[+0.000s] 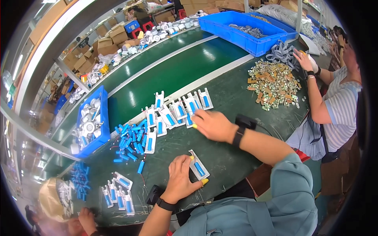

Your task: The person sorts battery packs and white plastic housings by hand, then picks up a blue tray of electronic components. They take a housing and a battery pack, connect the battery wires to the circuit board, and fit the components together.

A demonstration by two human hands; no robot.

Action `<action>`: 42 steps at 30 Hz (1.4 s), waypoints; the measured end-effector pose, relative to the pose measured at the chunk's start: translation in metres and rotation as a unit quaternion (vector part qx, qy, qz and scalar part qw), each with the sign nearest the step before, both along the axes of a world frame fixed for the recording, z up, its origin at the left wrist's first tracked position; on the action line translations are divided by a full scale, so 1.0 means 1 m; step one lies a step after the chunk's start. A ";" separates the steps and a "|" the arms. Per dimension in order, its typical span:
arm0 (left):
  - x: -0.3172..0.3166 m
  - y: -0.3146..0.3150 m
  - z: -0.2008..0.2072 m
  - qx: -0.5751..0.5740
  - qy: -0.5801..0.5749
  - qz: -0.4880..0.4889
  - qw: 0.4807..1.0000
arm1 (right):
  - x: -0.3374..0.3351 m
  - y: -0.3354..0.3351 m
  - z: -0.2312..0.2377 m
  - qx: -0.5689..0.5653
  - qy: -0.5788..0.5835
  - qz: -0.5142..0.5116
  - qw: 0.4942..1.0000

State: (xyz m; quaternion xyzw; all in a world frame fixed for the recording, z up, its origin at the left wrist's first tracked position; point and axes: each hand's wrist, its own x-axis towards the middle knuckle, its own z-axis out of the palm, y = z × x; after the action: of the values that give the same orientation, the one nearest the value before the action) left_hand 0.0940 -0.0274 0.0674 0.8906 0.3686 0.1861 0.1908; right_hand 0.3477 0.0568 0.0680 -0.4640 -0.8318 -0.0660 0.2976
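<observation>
Item one, a white case (199, 160), single, face up on the near part of the dark green surface (232, 165), with one blue cell (199, 169) lying lengthwise in it and thin leads at its far end. Its long axis ran aslant, from the far left end down to the near right end. The left hand (178, 181) was the nearer by a good deal: the case lay just to the right of its palm, between forefinger and thumb, the yellow-covered forefinger tip at the far left edge and the yellow-covered thumb tip at the near end, so that the grip ran roughly along the case rather than across it. State of the left hand: partly open, forefinger and thumb spread to the length of the case and closed on it, palm low over the surface. Item two, the right hand (215, 126), farther off, beyond the case and somewhat to its right, wrist at the right, fingers pointing left and away from the case. State: half curled, slightly blurred; whether it had hold of anything I could not tell. Under or just beside its fingertips stood the near right edge of a cluster of filled cases (169, 119); contact could not be made out. Item three, a heap of loose cells (130, 137), left of that cluster, well apart from both hands.
</observation>
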 end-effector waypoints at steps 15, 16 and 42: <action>0.000 -0.003 0.000 0.030 -0.113 0.021 0.993 | 0.018 -0.035 0.005 -0.483 0.457 -0.079 0.743; 0.000 -0.003 -0.001 0.033 -0.113 0.024 0.993 | 0.030 -0.014 -0.003 -0.446 0.479 -0.109 0.748; -0.164 -0.041 0.021 0.161 0.161 0.368 0.902 | -0.072 -0.085 -0.002 -0.093 0.022 0.199 0.975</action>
State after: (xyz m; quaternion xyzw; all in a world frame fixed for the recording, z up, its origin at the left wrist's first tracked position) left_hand -0.0700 -0.0681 0.0879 0.7281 0.6606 0.1542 -0.0988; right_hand 0.2753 -0.0281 0.0658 -0.3162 -0.9030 0.0823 0.2789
